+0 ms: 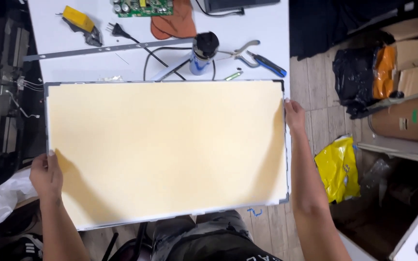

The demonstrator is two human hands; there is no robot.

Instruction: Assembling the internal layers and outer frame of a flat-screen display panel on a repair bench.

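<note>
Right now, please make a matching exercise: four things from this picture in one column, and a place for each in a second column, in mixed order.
1. left hand
2. right hand
3. pliers
4. yellow bag

a. on the floor, right of the table
b. at the panel's right edge
c. on the table behind the panel
d. at the panel's left edge

Pairs: 1-d, 2-b, 3-c, 4-a

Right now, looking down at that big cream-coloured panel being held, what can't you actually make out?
Head view, the only one:
- Table surface under the panel: covered by the panel.
- Fingers of the left hand and right hand: partly curled behind the panel's edges.
- Green circuit board: cut off by the top edge.
- Black cable: its far end runs behind the panel.
- Small parts by the pliers: too small to identify.
</note>
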